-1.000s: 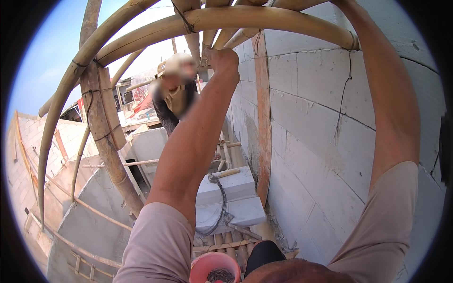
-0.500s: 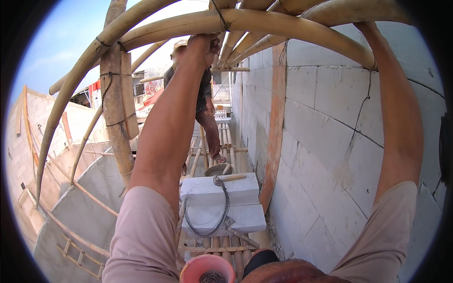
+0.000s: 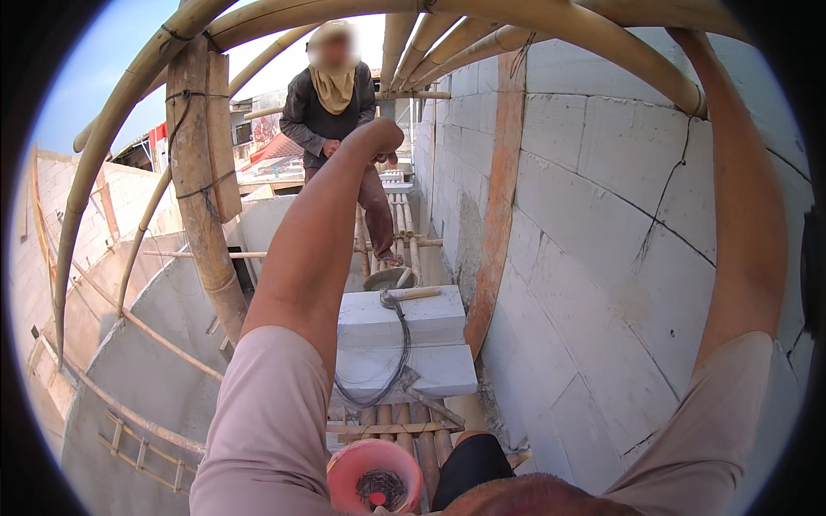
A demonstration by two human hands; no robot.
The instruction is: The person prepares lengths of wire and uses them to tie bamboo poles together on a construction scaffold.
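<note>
One arched bamboo pole [image 3: 602,39] and one upper bamboo pole [image 3: 662,12] pass higher than the white block stack [image 3: 374,331]. Left hand [image 3: 387,144]: raised above the stack, wrist bent; finger closure cannot be determined. Right hand [image 3: 686,39]: above and right of the stack, at the upper bamboo pole, mostly hidden; closure cannot be determined. Hammer [image 3: 417,293]: on the stack. Pink bucket [image 3: 346,473]: at the stack's near side.

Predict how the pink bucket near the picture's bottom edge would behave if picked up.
The pink bucket would probably feel heaviest low down, since thin, dark pieces lie in its bottom. Those pieces look loose, so they might slide if it tilts; with its top open, some could spill.
</note>
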